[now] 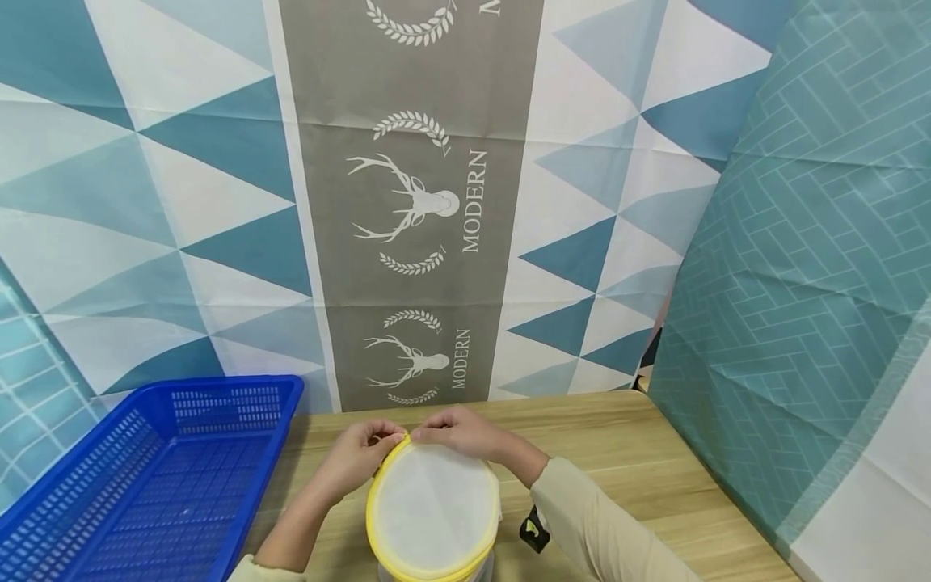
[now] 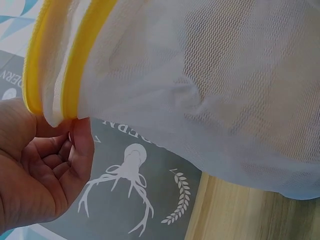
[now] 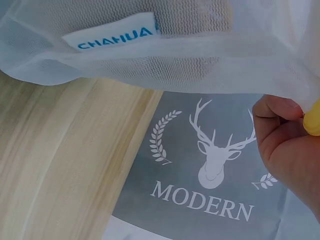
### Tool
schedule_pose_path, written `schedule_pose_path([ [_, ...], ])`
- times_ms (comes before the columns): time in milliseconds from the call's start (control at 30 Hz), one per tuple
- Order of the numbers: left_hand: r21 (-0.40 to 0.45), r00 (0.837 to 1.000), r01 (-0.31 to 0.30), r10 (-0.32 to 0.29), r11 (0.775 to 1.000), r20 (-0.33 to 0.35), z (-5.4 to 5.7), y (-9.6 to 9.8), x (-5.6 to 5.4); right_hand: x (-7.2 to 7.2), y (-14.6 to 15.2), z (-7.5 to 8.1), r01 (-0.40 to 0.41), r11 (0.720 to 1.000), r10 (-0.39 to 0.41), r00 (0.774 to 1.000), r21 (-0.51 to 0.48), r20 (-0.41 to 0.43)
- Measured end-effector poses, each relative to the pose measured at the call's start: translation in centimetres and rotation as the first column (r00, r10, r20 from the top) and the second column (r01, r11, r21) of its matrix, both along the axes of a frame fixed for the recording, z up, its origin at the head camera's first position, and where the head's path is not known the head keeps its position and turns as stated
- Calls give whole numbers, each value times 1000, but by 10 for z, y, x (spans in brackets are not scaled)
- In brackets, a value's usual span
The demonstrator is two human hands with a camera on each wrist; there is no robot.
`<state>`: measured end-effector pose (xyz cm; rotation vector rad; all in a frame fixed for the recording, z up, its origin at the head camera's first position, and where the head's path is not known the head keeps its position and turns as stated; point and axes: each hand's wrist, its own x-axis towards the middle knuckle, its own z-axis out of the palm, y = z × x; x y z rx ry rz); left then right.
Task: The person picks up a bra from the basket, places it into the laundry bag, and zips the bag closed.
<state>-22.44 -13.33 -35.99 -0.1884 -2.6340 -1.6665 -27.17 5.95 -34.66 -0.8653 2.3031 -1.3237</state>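
Note:
A white mesh laundry bag (image 1: 436, 505) with yellow edging stands upright on the table, its round end facing up. My left hand (image 1: 355, 459) pinches the yellow rim at the far side. Right beside it, the thumb and fingers of my right hand (image 1: 464, 434) pinch the same edge. In the left wrist view, two yellow bands (image 2: 75, 65) run round the bag, and the left fingertips grip their lower end. The right wrist view shows a white CHAHUA label (image 3: 112, 34) on the bag's side, with the right hand (image 3: 290, 132) at the yellow edge.
A blue plastic basket (image 1: 167, 485) with perforated walls stands at the left. A small black item (image 1: 534, 531) with a yellow-green mark lies beside the right sleeve. Patterned cloth (image 1: 414, 347) hangs behind the wooden table (image 1: 604, 436), and teal cloth (image 1: 807, 267) borders its right side.

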Motion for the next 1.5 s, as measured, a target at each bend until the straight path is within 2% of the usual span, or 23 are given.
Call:
schedule_pose_path([
  [233,-17,1000,-19,19,1000,-21,-1,1,-2,-2,0,-1,-29,1000,30,999,9,-15],
  [567,-5,999,-28,27,1000,-29,-2,0,-3,1,0,-4,33,999,-33,999,-17,-29],
  [833,27,999,-36,36,999,22,-2,-3,-3,1,4,-4,75,997,-77,996,-31,-41],
  [1167,3,999,-39,39,999,-31,0,-3,-4,-3,3,-4,79,996,-80,996,-42,-41],
  [1500,-29,1000,6,-7,1000,-23,2,-1,-5,-3,-2,-1,76,997,-76,996,-4,-35],
])
